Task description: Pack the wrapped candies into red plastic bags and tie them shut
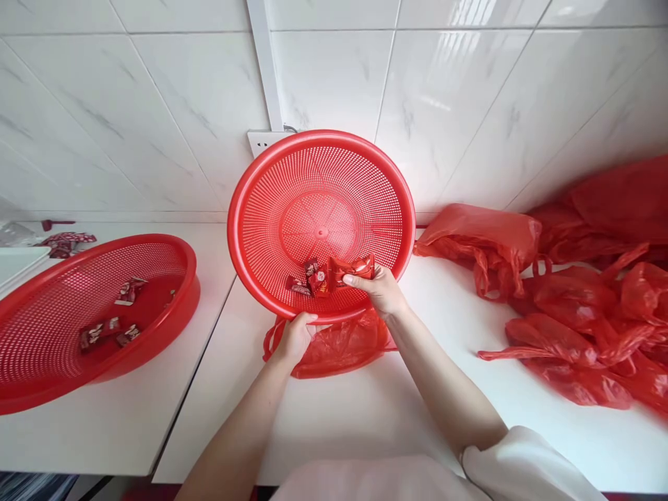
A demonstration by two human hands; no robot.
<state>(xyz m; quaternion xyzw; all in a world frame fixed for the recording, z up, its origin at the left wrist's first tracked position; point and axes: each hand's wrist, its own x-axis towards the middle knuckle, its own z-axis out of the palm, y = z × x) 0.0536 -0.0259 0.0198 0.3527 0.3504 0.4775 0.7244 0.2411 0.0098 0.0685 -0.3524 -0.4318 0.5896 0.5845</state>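
A round red plastic colander basket (323, 139) is tilted towards me, its mesh inside facing my view. My left hand (296, 339) grips its lower rim, with the fingers partly hidden beneath. Inside the basket, my right hand (383, 292) pinches a shiny red wrapped snack packet (352, 269), thumb on top. Several small red wrapped candies (316, 277) lie just left of that packet, against the basket's low side. Under the basket, a red plastic bag (339, 355) rests on the white table, its upper part covered by the rim.
At left stands a second red basket (182, 261) holding several wrapped candies (130, 291). Crumpled red plastic bags (574, 299) pile up at right. A tiled wall (323, 76) with a socket (261, 142) rises behind the white table (443, 313); a seam runs across the tabletop.
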